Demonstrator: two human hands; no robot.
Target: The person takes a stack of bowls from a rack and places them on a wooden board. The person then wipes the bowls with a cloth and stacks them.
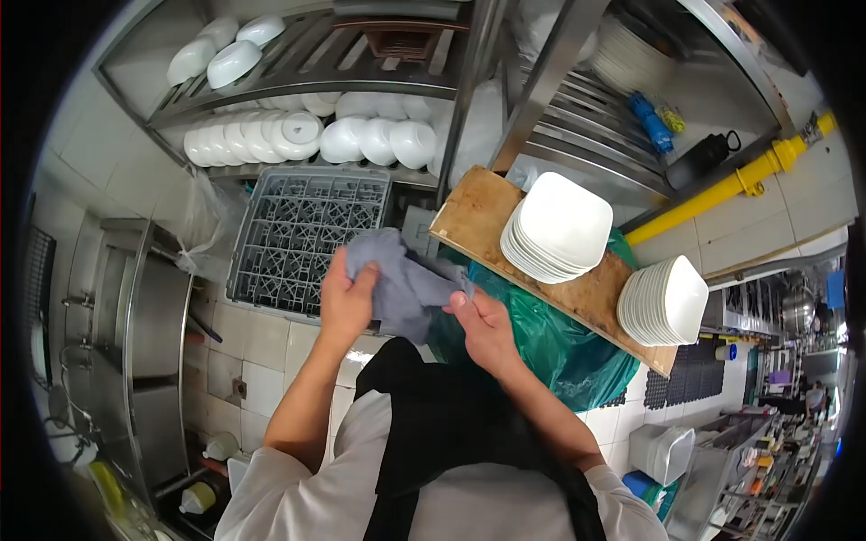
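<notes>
A grey-blue cloth (397,281) hangs bunched between my hands in front of my chest. My left hand (348,298) grips its left side, thumb pressed over the fabric. At the other end, my right hand (483,326) pinches a corner of it between thumb and fingers. Just beyond my right hand lies a wooden board (478,209) carrying a stack of white square plates (561,225). Another stack of white plates (666,302) stands at the board's right end. Green plastic (541,334) shows beneath the board.
A grey dish rack (311,180) sits ahead on the left, below metal shelves (298,68) holding white bowls (257,135). To the left is a steel sink (149,361). A yellow pipe (722,194) runs along the right wall. A blue bottle (651,122) lies on the right shelf.
</notes>
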